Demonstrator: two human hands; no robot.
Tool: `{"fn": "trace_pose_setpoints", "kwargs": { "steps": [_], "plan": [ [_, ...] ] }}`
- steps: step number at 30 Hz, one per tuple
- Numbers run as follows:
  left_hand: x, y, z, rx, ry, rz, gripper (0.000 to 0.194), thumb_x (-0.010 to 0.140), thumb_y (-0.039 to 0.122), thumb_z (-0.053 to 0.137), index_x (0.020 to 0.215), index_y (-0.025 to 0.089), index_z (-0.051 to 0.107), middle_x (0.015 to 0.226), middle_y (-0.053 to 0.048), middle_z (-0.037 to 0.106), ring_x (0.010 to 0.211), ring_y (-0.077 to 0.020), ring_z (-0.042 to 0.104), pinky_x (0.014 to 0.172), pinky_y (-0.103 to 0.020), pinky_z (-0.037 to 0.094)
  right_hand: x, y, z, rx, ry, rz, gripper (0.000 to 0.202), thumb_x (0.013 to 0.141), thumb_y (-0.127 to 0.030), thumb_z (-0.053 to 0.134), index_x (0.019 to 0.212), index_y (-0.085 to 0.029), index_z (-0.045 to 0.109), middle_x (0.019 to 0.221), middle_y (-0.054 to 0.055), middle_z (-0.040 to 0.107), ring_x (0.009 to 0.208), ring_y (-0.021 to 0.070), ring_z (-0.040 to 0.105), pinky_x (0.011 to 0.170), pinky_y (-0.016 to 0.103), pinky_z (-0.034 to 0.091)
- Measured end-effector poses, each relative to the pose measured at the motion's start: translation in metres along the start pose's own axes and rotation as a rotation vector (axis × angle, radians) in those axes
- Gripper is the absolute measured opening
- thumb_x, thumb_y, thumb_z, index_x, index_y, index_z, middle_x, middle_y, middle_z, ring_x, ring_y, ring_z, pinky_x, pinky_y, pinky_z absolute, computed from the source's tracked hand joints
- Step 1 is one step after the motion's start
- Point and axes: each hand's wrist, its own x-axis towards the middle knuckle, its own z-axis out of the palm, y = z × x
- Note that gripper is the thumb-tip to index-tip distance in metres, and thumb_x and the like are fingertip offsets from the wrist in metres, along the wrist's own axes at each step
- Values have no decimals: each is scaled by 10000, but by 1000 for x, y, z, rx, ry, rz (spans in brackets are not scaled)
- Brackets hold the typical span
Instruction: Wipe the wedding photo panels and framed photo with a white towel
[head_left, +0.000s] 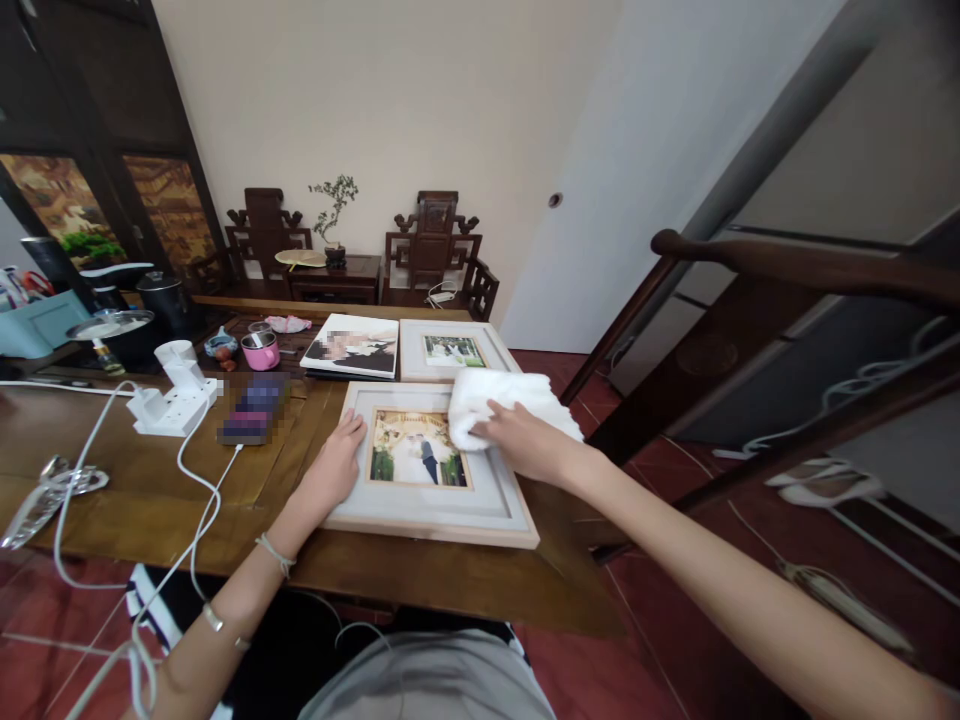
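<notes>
A picture frame [495, 505] with a pale wood border lies flat on the wooden table, a wedding photo [420, 450] mounted in its middle. My left hand [341, 462] grips the frame's left edge, fingers bent over the border. In my right hand [525, 440] is a folded white cloth [510, 395], pressed on the upper right part of the frame and hanging past its right border. Behind stands a second framed photo [454, 350], lying flat, and beside it a stack of photo panels [352, 345].
A power strip [174, 405] with white cables, a phone [253, 408], a pink cup [260, 350] and a silver tool [56, 490] lie on the left of the table [300, 545]. A dark wooden chair [705, 340] stands close on the right.
</notes>
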Motion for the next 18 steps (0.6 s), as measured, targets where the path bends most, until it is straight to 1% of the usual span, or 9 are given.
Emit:
{"fn": "trace_pose_setpoints", "kwargs": {
  "steps": [3,5,7,8,10,11,15,18],
  "plan": [
    [-1,1,0,4,17,1,626,698,-88,341,1278,61,527,1389,-172,505,1413,-256,267,1163,-461,284,-37,-21,-1,64,-50,-52,599,683,106,359,1175,-105,628,1211,189,613,1323,357,378,969,490,405],
    [-2,1,1,-1,29,7,637,692,-91,344,1279,75,528,1385,-162,511,1414,-252,269,1163,-465,285,-58,-32,-4,123,-88,-75,596,682,100,364,1165,-123,633,1287,186,570,1355,353,335,982,494,410],
    [-2,1,1,-3,40,14,657,682,-96,348,1283,99,527,1380,-143,522,1412,-244,277,1161,-468,290,-70,-38,-7,181,-115,-66,621,669,100,365,1175,-144,630,1361,170,519,1370,339,316,998,491,410],
    [-2,1,1,-2,44,16,661,680,-98,349,1285,103,527,1378,-140,525,1411,-242,281,1160,-468,292,-72,-39,-7,203,-118,-52,639,662,100,365,1191,-150,624,1398,162,487,1374,333,311,1008,491,405],
    [-2,1,0,7,40,20,655,682,-99,345,1280,97,529,1378,-148,522,1409,-245,283,1159,-468,295,-68,-38,-3,223,-92,-18,667,656,97,369,1233,-145,599,1450,157,428,1385,327,291,1034,497,384],
    [-1,1,-1,12,31,22,647,684,-100,342,1273,88,532,1379,-156,519,1409,-249,282,1158,-470,294,-61,-34,1,218,-58,-1,676,657,94,372,1255,-139,584,1465,156,407,1391,325,276,1045,502,372],
    [1,0,-6,8,-12,46,625,685,-101,343,1239,94,557,1376,-151,523,1408,-257,277,1151,-484,298,-20,-13,20,111,113,56,695,661,97,370,1286,-137,562,1487,140,379,1413,320,215,1030,515,380],
    [2,-1,-6,2,-7,59,618,694,-97,348,1227,123,571,1361,-125,544,1407,-247,281,1150,-479,301,9,-2,26,30,164,83,650,691,91,365,1265,-125,581,1480,149,386,1402,354,227,986,552,399]
  ]
}}
